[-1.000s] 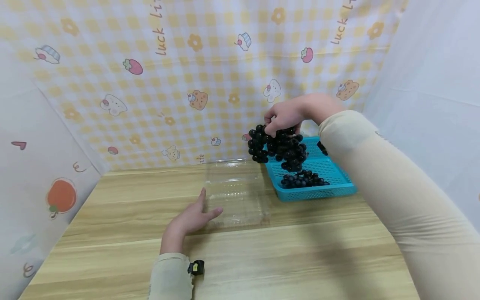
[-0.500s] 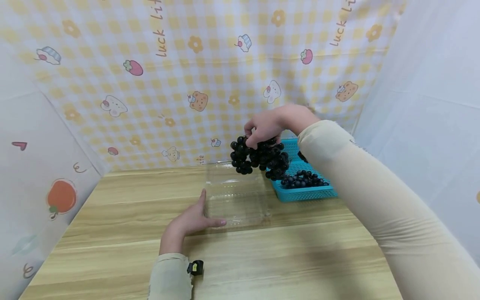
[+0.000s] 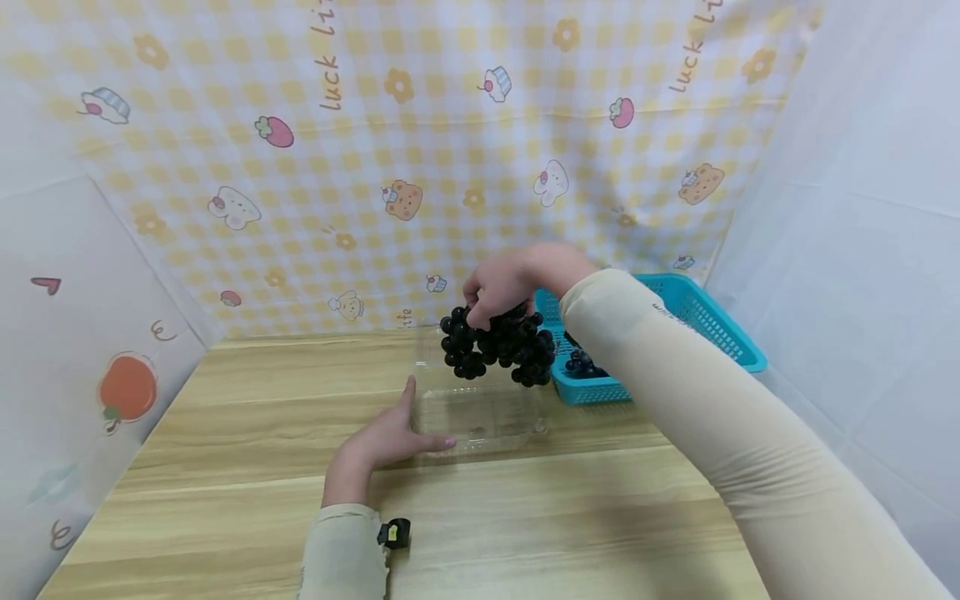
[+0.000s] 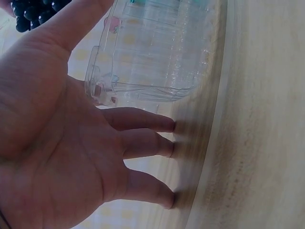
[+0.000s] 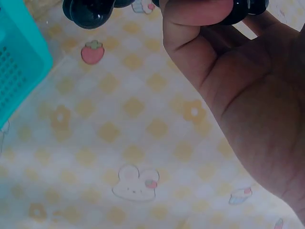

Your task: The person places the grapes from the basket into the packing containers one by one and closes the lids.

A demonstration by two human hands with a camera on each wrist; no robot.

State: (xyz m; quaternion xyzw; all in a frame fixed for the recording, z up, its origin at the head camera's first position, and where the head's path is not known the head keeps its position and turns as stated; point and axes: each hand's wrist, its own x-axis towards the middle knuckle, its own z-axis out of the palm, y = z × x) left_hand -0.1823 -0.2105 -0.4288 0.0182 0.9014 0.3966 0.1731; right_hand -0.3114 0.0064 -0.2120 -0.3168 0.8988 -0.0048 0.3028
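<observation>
Nearest are two pale sleeves, the left sleeve [image 3: 345, 554] low at the middle and the right sleeve [image 3: 720, 433] crossing from the lower right corner. A small black device [image 3: 396, 533] sits at the left wrist, over the wood-grain table [image 3: 562, 517].

Farther on, the left hand [image 3: 384, 435] lies at the near left corner of a clear plastic container [image 3: 480, 408]. Its grip is spread wide, fingers straight and thumb apart, closed on nothing; in the left wrist view three fingertips reach down to the table beside the container. Whether the thumb presses the plastic is hard to tell.

The container lies on the table, its far section partly hidden by a bunch of dark grapes [image 3: 517, 342]. The bunch hangs from the right hand [image 3: 502, 287], whose grip is clamped on its top, thumb and fingers curled in — the left wrist view shows the grapes higher than the container's rim.

To the right of the container stands a blue perforated basket [image 3: 693, 312], with more dark grapes [image 3: 583, 365] inside, partly covered by the right sleeve.

Behind everything hangs a yellow-checked cloth [image 3: 300, 183] printed with strawberries, cupcakes and bears — white sheets [image 3: 847, 208] flank it on both sides.
</observation>
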